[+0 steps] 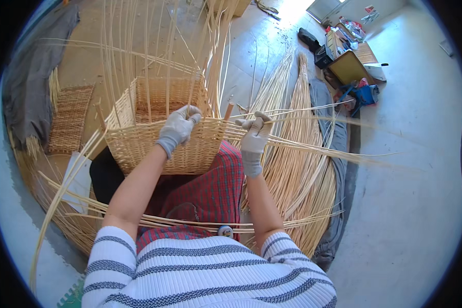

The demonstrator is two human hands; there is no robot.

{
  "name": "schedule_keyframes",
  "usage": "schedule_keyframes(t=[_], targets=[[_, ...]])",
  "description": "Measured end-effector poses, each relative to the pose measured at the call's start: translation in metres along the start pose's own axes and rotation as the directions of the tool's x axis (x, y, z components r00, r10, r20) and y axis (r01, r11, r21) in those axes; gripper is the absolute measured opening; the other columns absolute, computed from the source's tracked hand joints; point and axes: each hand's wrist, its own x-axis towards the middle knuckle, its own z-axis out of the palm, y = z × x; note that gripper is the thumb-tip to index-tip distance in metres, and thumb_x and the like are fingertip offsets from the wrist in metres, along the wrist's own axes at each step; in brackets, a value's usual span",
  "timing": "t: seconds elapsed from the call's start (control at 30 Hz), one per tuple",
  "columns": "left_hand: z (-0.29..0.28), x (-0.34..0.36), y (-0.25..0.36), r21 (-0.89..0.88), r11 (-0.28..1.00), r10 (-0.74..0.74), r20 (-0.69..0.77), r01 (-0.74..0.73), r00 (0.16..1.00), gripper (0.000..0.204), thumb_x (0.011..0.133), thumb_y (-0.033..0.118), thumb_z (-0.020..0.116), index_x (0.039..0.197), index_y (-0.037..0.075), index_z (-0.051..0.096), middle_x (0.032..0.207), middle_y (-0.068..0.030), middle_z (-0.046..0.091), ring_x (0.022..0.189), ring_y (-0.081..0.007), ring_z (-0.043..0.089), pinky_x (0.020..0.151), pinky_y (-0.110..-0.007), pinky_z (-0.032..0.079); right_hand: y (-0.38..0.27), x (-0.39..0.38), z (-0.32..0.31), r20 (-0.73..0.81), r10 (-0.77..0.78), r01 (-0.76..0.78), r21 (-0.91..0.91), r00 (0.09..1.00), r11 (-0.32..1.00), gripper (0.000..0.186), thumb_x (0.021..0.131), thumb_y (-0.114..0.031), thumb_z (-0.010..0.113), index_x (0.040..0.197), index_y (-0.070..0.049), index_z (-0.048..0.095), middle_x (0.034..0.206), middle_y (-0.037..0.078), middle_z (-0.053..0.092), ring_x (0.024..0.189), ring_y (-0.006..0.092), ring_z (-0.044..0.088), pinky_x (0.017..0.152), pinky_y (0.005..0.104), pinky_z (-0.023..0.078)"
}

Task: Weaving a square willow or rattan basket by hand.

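We're at the wicker basket [164, 149], against red plaid cloth [213, 187]: the left hand [180, 127] curls at its near rim, fingertips too hidden to tell what they pinch; the right hand [255, 131] pinches a pale strand [305, 119], its far end blurring. Upright stakes [147, 46] run off our top edge, and pale floor [395, 215] opens rightward.

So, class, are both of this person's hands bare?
No, the left hand and the right hand are each covered by pale gloves.
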Motion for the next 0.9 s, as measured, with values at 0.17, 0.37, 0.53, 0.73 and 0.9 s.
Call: schedule_keyframes(t=[0.17,0.37,0.53,0.73,0.9], targets=[[0.016,0.007,0.022,-0.081,0.997,-0.019,-0.133,0.009,0.991,0.035,0.094,0.036,0.082,0.100,0.005,0.067,0.069,-0.0046,0.064,0.041,-0.0153,0.054,0.039,-0.034,0.047,-0.037,-0.022,0.002,0.108,0.158,-0.145,-0.117,0.982,0.982,0.023,0.114,-0.024,0.045,0.119,-0.004,0.057,0.084,0.007,0.067,0.076,0.0194,0.071,0.074,0.0331,0.060],[0.013,-0.012,0.007,-0.230,0.961,0.095,-0.244,-0.153,0.965,0.018,0.100,0.023,0.074,0.103,0.005,0.069,0.077,-0.0064,0.067,0.048,-0.0162,0.059,0.041,-0.033,0.048,-0.074,-0.030,0.010,0.028,0.180,-0.177,-0.087,0.983,0.980,0.029,0.112,-0.031,0.052,0.117,-0.005,0.064,0.090,0.006,0.074,0.074,0.0160,0.073,0.060,0.0322,0.057],[-0.098,-0.110,-0.054,-0.336,0.932,-0.053,-0.490,-0.132,0.870,0.014,0.103,0.013,0.070,0.112,0.002,0.071,0.088,-0.0031,0.070,0.062,-0.0117,0.065,0.053,-0.030,0.058,-0.048,-0.084,-0.005,0.198,0.697,-0.459,-0.624,0.690,0.632,0.031,0.112,-0.030,0.050,0.115,-0.005,0.067,0.094,0.008,0.075,0.088,0.0157,0.075,0.059,0.0292,0.057],[-0.216,-0.144,-0.109,0.117,0.863,0.437,-0.664,-0.492,0.607,0.030,0.093,0.014,0.083,0.115,0.001,0.068,0.092,-0.0037,0.071,0.074,-0.0094,0.066,0.061,-0.024,0.058,-0.016,-0.206,0.128,0.822,0.511,-0.070,-0.511,0.252,0.857,0.021,0.104,-0.019,0.061,0.120,-0.008,0.070,0.100,0.008,0.076,0.094,0.0205,0.076,0.081,0.0342,0.060],[-0.226,-0.150,-0.095,0.173,0.817,0.535,-0.581,-0.549,0.614,0.029,0.090,0.018,0.086,0.111,0.002,0.073,0.093,-0.0046,0.073,0.075,-0.0118,0.068,0.064,-0.027,0.060,-0.040,-0.248,0.234,0.977,-0.100,0.300,0.041,0.186,0.953,0.033,0.092,-0.022,0.071,0.123,-0.014,0.071,0.128,0.011,0.069,0.113,0.0338,0.068,0.097,0.0433,0.056]])
